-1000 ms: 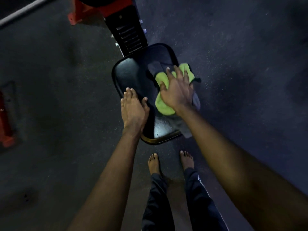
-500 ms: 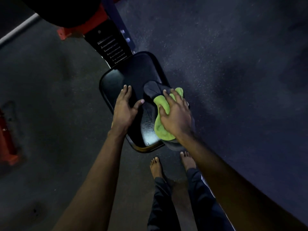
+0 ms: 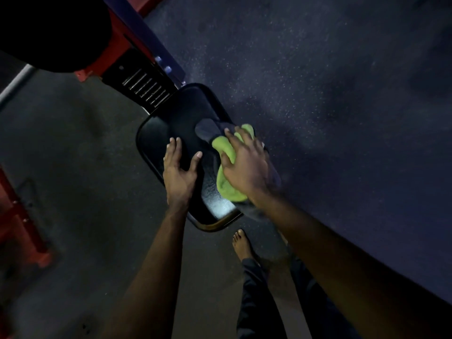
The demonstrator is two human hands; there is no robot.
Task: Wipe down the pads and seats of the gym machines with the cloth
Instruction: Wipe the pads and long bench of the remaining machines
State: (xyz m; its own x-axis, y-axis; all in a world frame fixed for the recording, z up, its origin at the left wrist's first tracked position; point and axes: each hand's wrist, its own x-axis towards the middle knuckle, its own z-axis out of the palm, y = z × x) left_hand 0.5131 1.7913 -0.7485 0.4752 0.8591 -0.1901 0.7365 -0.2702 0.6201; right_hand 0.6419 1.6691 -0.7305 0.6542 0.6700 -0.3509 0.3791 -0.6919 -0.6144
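Note:
A glossy black seat pad (image 3: 156,133) of a gym machine fills the middle of the view. My left hand (image 3: 179,171) lies flat on the pad's left side, fingers straight and thumb spread. My right hand (image 3: 245,165) presses a crumpled green cloth (image 3: 226,189) against the pad's right edge, fingers spread over it. A grey part of the cloth (image 3: 206,129) sticks out ahead of the fingers. The pad's near end shines wet below the cloth.
The seat joins a red and purple frame with a black slotted bracket (image 3: 144,86) at the upper left. A large black pad (image 3: 49,30) fills the top left corner. More red frame (image 3: 22,231) stands at the left. My bare foot (image 3: 242,243) stands on the dark speckled floor.
My right hand slid the cloth back along the pad's right edge and then slightly forward. My left hand shifted up the left side of the pad, thumb spread wider. My head moved closer and turned.

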